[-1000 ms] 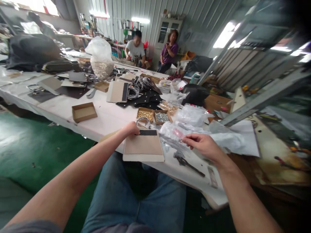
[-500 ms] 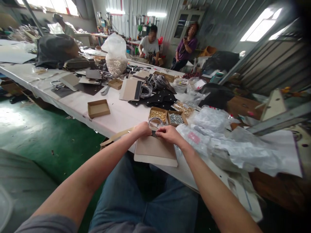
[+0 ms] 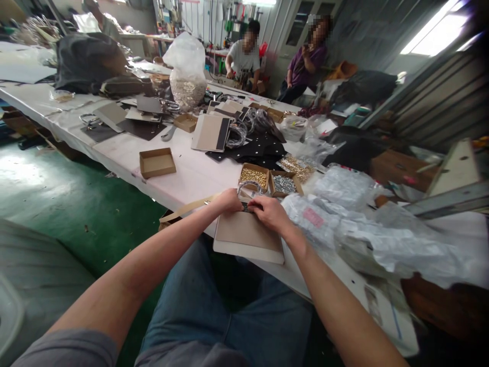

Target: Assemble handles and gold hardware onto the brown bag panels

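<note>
A stack of tan cardboard panels (image 3: 248,235) lies at the near edge of the long white table (image 3: 183,176), overhanging it above my lap. My left hand (image 3: 228,200) is closed at the stack's far left corner. My right hand (image 3: 270,214) is closed beside it, fingers pinched on the dark strip along the stack's far edge; what they pinch is too small to name. A metal ring (image 3: 248,187) lies just beyond my hands. Two small boxes stand behind it, one of gold fittings (image 3: 252,177) and one of silver fittings (image 3: 283,184).
An open cardboard box (image 3: 157,162) sits to the left on the table. Crumpled clear plastic bags (image 3: 355,224) cover the right. Black pieces and more panels (image 3: 244,145) lie further back, with a big bag of parts (image 3: 185,76). Two people (image 3: 275,56) sit at the far end.
My right hand came in from the plastic bags on the right and closed on the stack's far edge next to my left hand. The view has swung slightly.
</note>
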A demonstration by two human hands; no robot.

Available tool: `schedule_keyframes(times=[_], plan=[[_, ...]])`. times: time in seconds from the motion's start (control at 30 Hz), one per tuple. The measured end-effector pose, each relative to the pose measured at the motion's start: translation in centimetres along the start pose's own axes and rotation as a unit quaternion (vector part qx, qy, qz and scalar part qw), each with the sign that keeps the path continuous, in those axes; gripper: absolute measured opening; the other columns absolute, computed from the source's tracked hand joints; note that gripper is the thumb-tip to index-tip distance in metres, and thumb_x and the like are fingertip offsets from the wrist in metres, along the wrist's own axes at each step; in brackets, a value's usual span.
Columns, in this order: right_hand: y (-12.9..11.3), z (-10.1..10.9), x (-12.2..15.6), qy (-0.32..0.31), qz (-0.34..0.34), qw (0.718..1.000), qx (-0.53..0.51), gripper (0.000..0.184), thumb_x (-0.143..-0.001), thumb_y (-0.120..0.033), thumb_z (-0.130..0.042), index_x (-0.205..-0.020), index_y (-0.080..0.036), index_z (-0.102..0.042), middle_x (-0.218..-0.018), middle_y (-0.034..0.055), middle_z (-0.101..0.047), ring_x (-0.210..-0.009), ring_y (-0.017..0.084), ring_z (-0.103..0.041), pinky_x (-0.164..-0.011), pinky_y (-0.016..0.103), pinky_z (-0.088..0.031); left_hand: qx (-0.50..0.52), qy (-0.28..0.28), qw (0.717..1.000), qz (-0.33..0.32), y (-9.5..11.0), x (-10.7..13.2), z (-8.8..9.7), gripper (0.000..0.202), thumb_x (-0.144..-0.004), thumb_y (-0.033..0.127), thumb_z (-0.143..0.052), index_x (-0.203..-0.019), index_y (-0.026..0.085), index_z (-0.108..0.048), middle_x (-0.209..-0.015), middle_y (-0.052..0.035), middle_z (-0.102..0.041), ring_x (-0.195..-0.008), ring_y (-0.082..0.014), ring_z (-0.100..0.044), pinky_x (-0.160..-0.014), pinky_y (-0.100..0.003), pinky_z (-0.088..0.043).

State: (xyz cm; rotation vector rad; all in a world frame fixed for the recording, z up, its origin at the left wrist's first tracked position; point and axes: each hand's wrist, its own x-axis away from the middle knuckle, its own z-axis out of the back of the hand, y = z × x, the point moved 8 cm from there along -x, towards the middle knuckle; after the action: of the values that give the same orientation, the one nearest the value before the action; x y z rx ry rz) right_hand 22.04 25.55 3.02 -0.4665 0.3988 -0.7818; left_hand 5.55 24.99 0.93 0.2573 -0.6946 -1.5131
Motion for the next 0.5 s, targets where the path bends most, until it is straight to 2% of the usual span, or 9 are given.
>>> schedule_keyframes(times=[0.17,0.33,0.5], plan=[[-0.4,-0.1,0.8,0.032,0.006,0.999,-0.001,0.013,-0.105,-0.028,-0.072,-0.104,-0.027,-0.085,-0.109,0.0068,-0.081,-0.102,0.026,-0.073,-0.096,0.038,-0.057,0.014,-0.009,1.0,0.009,-0.4,0.0,0.0,0.046,-0.079,0.035,-0.093,-0.123,0.022,-0.087,-0.112,-0.0083,-0.088,-0.106,-0.0301,-0.081,-0.089,-0.028,-0.064],[-0.9,-0.4,1.2,0.031,-0.003,0.999,0.012,0.019,-0.109,-0.03,-0.067,-0.104,-0.028,-0.085,-0.112,0.0087,-0.079,-0.102,0.028,-0.073,-0.099,0.041,-0.058,0.024,-0.017,1.0,0.005,-0.2,0.3,0.0,0.048,-0.081,0.032,-0.091,-0.128,0.025,-0.086,-0.117,-0.0072,-0.088,-0.113,-0.0317,-0.08,-0.096,-0.03,-0.064],[-1.4,-0.6,2.0,0.053,-0.009,0.998,0.026,0.024,-0.111,-0.029,-0.06,-0.116,-0.029,-0.084,-0.12,0.0093,-0.079,-0.105,0.029,-0.072,-0.097,0.043,-0.059,0.033,-0.035,0.999,0.015,-0.4,0.4,-0.3,0.052,-0.084,0.034,-0.091,-0.134,0.024,-0.084,-0.125,-0.0095,-0.087,-0.117,-0.0335,-0.079,-0.1,-0.032,-0.064]])
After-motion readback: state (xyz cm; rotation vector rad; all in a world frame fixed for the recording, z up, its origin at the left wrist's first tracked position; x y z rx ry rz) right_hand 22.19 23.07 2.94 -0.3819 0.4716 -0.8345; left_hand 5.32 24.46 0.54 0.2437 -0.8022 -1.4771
